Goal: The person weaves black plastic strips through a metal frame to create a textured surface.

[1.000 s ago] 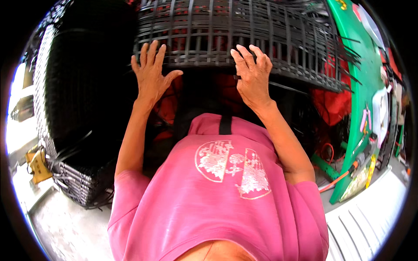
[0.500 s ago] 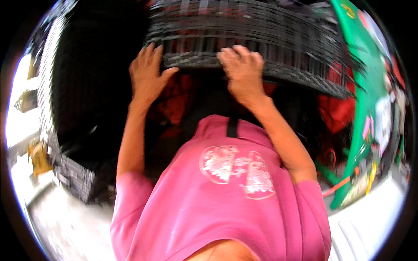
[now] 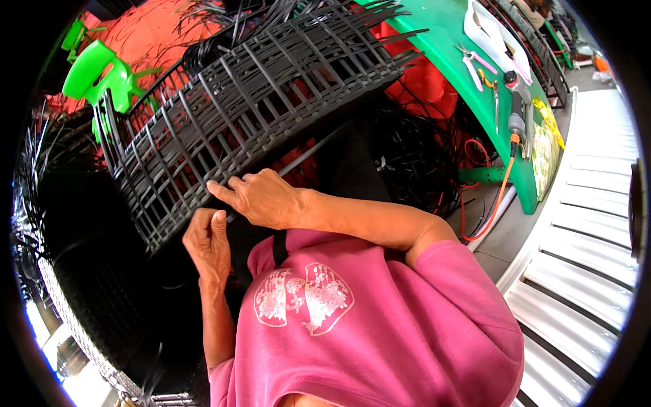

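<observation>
A black woven panel [image 3: 264,112] of plastic rattan strips lies slanting across in front of me, loose strip ends sticking out at its upper right. At its near rim, my right hand [image 3: 266,198] reaches across to the left, fingers bent and the index fingertip touching the rim. Its thumb is hidden. Just below it, my left hand [image 3: 209,244] is closed with the thumb raised against the curled fingers. What lies in either grip is hidden. A grey strip [image 3: 300,160] runs from beneath my right hand toward the upper right.
A green table [image 3: 444,44] on the right bears pink-handled snips [image 3: 471,66], a white tray [image 3: 488,30] and a power tool [image 3: 517,115] on an orange hose. A white slatted surface [image 3: 583,224] is at far right. Green chairs [image 3: 98,71] and red cloth [image 3: 159,30] are beyond the panel.
My hands were apart on the panel's rim; now they are close together, the right one moved left and down. The panel appears tilted, its left end lower, and my view has turned.
</observation>
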Demonstrator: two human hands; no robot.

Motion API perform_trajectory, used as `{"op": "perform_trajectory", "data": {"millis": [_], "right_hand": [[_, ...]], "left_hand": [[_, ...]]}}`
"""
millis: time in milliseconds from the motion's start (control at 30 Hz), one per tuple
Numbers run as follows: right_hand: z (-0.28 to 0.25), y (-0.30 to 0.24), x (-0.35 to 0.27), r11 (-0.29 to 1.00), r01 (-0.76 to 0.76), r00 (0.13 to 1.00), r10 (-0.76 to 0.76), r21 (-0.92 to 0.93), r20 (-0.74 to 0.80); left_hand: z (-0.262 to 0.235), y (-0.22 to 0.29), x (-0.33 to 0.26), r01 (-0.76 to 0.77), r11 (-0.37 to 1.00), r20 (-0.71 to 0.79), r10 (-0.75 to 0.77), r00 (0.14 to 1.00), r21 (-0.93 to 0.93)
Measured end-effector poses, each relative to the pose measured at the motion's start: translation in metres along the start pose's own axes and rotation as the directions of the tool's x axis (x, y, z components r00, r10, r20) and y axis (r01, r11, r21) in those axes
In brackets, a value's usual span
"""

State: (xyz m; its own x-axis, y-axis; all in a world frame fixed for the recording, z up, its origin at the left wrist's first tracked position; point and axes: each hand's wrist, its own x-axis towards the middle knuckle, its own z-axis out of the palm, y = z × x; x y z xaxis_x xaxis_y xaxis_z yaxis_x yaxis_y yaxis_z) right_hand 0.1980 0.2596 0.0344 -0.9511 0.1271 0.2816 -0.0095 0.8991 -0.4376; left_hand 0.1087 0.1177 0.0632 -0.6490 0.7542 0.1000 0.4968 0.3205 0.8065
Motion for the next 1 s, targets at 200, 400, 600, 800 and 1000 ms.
{"op": "perform_trajectory", "data": {"millis": [200, 400, 600, 800, 1000], "right_hand": [[-0.014, 0.028, -0.035, 0.987, -0.153, 0.984, 0.148, 0.049, 0.103], [-0.032, 0.05, -0.067, 0.96, -0.261, 0.965, 0.257, 0.099, 0.053], [-0.044, 0.076, -0.095, 0.85, -0.279, 0.893, 0.4, 0.447, -0.203], [-0.07, 0.115, -0.119, 0.612, -0.515, 0.768, 0.64, 0.6, 0.007], [-0.118, 0.185, -0.125, 0.755, -0.585, 0.615, 0.651, 0.297, -0.444]], "left_hand": [[0.033, 0.016, 0.014, 0.027, 0.959, 0.286, 0.058, 0.956, -0.282], [0.071, 0.039, 0.041, -0.028, 0.994, 0.381, 0.068, 0.922, -0.11], [0.109, 0.038, 0.073, -0.102, 0.99, 0.413, 0.133, 0.901, -0.096], [0.149, 0.049, 0.098, -0.294, 0.951, 0.42, 0.308, 0.854, -0.1], [0.184, 0.073, 0.147, -0.681, 0.702, 0.265, 0.63, 0.73, 0.209]]}}
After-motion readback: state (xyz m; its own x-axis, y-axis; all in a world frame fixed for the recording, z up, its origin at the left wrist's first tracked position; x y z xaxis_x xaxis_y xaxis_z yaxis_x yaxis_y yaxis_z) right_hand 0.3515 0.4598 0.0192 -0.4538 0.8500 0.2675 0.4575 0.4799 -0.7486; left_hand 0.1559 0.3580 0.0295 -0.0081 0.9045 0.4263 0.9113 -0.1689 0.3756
